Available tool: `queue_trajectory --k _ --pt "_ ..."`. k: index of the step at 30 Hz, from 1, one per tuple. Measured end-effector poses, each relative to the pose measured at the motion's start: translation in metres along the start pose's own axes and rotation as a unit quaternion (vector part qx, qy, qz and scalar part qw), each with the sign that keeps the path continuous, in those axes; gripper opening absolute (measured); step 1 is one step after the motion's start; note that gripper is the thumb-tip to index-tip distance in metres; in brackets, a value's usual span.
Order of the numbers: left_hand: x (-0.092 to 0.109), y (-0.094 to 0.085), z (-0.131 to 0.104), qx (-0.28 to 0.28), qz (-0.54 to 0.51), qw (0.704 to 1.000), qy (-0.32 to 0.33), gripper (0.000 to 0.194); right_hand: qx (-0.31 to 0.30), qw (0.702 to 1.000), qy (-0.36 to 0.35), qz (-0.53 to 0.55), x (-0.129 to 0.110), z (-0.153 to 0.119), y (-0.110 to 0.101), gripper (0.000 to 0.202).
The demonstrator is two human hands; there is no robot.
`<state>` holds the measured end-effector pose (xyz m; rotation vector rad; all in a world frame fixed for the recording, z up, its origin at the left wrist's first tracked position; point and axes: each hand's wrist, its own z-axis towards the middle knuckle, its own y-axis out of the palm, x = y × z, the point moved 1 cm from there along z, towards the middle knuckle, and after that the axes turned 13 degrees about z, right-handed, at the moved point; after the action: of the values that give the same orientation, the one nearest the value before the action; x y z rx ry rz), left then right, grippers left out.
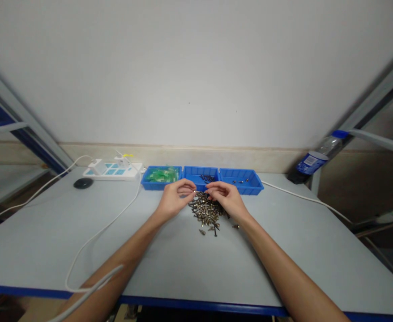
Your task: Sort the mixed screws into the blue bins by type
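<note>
A loose pile of small screws [206, 210], some brassy and some dark, lies on the grey table in front of three blue bins. Over the pile's left back edge, my left hand [179, 197] pinches a small shiny screw [194, 191] between thumb and fingertips. My right hand [227, 197] is closed in a pinch over the right side of the pile, its fingertips facing the left ones; what they hold is too small to make out. Dark screws lie in the middle bin [191, 171], and a few small metal pieces in the right bin [256, 181].
Green plastic pieces fill the left bin [143, 181]. A white power strip [132, 171] and a black round object [83, 183] are at the back left. A white cable [97, 235] crosses my left forearm. A dark drink bottle [312, 162] leans at the right.
</note>
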<state>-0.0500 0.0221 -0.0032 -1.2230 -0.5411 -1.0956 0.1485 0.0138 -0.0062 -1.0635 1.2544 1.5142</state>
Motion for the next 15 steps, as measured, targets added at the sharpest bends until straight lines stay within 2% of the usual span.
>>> queue_trajectory --k 3,7,15 --pt "0.0000 -0.0010 0.0005 -0.010 -0.069 0.997 -0.045 0.032 -0.022 1.000 0.003 -0.013 0.0043 -0.0013 0.0022 0.022" --pt "0.0035 -0.0024 -0.0002 -0.029 -0.115 0.989 -0.087 0.039 -0.066 0.998 0.021 -0.007 0.0059 -0.0036 0.0037 0.023" --pt "0.0076 0.0023 -0.0032 -0.046 -0.138 0.984 -0.106 0.045 -0.064 0.993 0.063 0.072 0.0008 -0.0069 0.0055 0.025"
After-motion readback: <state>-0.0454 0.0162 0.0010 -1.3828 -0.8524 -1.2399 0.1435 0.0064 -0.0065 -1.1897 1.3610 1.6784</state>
